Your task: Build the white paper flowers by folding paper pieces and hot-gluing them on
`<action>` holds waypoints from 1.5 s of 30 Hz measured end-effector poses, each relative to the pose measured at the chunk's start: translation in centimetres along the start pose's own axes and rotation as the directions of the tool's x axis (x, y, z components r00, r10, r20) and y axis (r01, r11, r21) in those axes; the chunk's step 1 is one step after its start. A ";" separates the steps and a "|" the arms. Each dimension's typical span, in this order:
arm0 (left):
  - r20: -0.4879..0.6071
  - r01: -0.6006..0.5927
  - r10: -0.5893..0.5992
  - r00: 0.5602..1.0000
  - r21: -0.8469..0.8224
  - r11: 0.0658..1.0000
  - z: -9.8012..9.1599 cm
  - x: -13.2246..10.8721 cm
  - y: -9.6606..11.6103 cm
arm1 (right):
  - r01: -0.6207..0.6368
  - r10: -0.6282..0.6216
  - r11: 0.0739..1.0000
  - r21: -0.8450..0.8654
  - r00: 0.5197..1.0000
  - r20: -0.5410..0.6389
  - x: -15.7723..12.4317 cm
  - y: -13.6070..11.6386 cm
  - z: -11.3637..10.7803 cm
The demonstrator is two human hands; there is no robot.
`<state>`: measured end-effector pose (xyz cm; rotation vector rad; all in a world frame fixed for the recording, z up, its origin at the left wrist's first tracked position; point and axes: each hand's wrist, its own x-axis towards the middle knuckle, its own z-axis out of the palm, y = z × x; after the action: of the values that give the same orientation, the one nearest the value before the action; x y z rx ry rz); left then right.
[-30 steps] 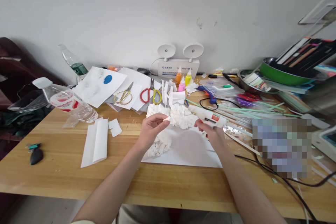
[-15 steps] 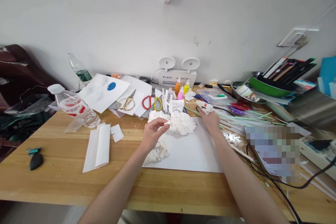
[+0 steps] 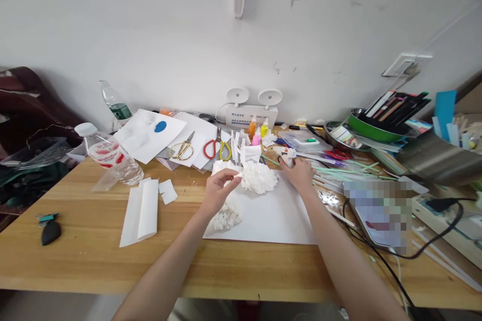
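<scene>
My left hand (image 3: 219,189) is in a pinch, thumb and index finger closed on a small white paper piece (image 3: 239,174). Just beyond those fingertips sits a ruffled white paper cluster (image 3: 259,178) on a white sheet (image 3: 274,218). Below my left wrist lies a looser clump of crumpled paper (image 3: 226,216), partly covered by the hand. My right hand (image 3: 300,174) is closed around a white hot glue gun (image 3: 289,156) at the sheet's far right corner. The fingers hide much of the gun's handle.
Scissors with red and yellow handles (image 3: 217,149), gold scissors (image 3: 183,150) and small paint bottles (image 3: 256,136) stand along the back. A water bottle (image 3: 113,158) and folded paper (image 3: 140,215) are left. Right are a phone (image 3: 378,218), black cables (image 3: 399,273) and thin sticks (image 3: 335,183).
My right hand has turned around the glue gun, with its back now more toward me. The view has swung slightly to the right. My left hand keeps its pinch by the cluster.
</scene>
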<state>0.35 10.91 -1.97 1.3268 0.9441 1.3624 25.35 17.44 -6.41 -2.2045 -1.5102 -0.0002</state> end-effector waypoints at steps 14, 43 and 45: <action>0.311 -0.295 0.143 0.940 0.522 0.800 -2.8 -2.3 3.8 | 0.139 0.041 0.839 0.525 0.948 -0.316 -9.8 0.5 -2.2; 0.081 0.072 -0.211 0.974 0.773 0.630 -3.0 -11.6 2.6 | 0.591 -0.798 0.560 0.580 0.574 0.185 -17.2 -5.4 -4.2; 0.075 0.078 -0.207 0.975 0.762 0.643 -2.8 -11.7 2.3 | 0.619 -0.810 0.559 0.552 0.550 0.203 -17.3 -5.6 -4.1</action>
<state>-3.50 -0.68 -2.74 1.8908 1.5703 0.7041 14.61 2.28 -5.03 -1.1059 -2.3371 0.5445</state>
